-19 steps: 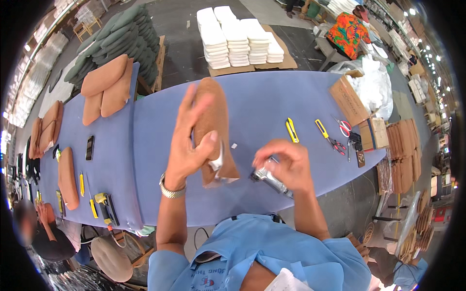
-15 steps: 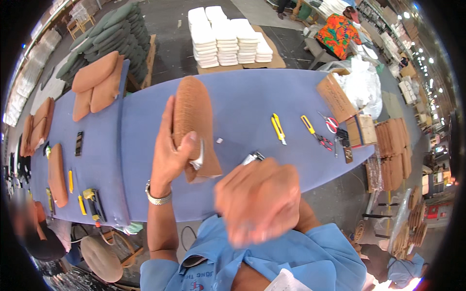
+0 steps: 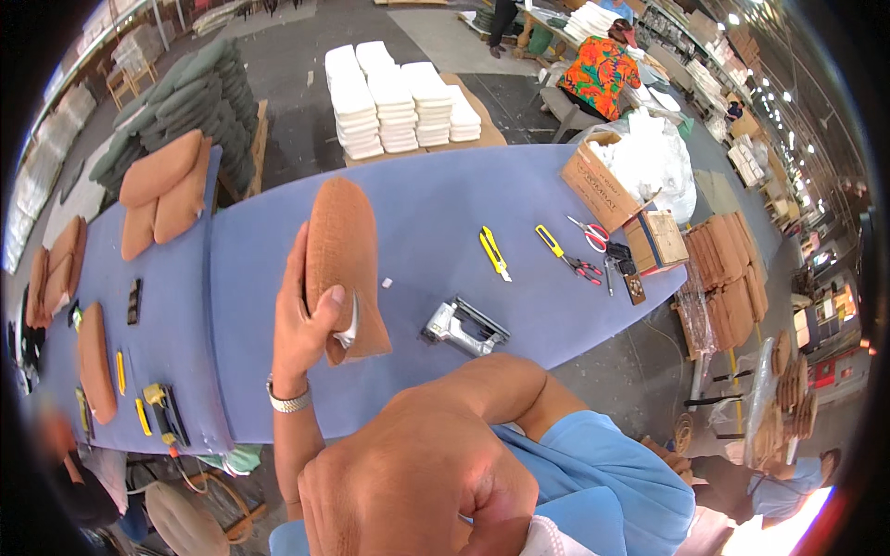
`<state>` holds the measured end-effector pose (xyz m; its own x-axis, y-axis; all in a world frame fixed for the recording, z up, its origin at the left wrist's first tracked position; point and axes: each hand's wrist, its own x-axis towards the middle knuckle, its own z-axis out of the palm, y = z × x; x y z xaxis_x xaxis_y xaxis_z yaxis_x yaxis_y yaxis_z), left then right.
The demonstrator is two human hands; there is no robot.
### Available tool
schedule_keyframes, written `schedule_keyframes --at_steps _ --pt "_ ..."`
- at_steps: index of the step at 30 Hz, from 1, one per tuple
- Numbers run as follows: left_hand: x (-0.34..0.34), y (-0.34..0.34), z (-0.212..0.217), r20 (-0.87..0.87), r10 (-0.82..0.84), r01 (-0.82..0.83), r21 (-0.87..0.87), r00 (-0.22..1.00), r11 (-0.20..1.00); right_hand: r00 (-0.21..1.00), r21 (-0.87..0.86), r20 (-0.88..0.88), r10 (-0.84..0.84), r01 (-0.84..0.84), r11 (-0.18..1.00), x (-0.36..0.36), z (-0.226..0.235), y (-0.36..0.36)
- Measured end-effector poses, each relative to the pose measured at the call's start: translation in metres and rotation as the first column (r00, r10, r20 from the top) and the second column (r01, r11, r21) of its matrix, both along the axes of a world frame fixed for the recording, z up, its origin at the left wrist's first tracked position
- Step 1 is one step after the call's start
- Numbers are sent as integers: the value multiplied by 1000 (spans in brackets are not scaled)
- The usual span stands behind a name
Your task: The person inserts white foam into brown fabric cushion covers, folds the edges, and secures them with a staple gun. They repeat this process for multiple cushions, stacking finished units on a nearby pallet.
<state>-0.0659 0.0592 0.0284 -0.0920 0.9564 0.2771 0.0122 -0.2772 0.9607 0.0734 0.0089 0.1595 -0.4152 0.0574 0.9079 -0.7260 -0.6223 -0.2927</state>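
Brown pad stays clamped in left hand; right hand, grip unclear, looms nearer

A large, hall-like workspace spreads out around a long blue surface, which has a dividing edge across its left part. The floor beyond is dark grey, with a paler patch at the far side. At far left, a wooden chair stands behind a wooden pallet. A grey bench sits just past the surface's far right end, near a far worktable. A stool with a rounded beige seat is at near left. Small bright ceiling lights run along the right, and strong white light glares at near right.
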Motion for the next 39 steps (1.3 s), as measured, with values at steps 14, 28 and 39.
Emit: schedule_keyframes --at_steps 14,28,39 --pt "-81 -24 4 42 -186 190 -120 982 975 -102 839 -432 -896 320 -440 -18 -78 208" --pt "-52 9 25 -533 283 -255 129 797 958 -188 785 -213 -959 551 -283 -10 -117 215" --pt "-39 41 26 -663 297 -220 199 688 955 -423 838 18 -906 501 -217 -11 -128 238"
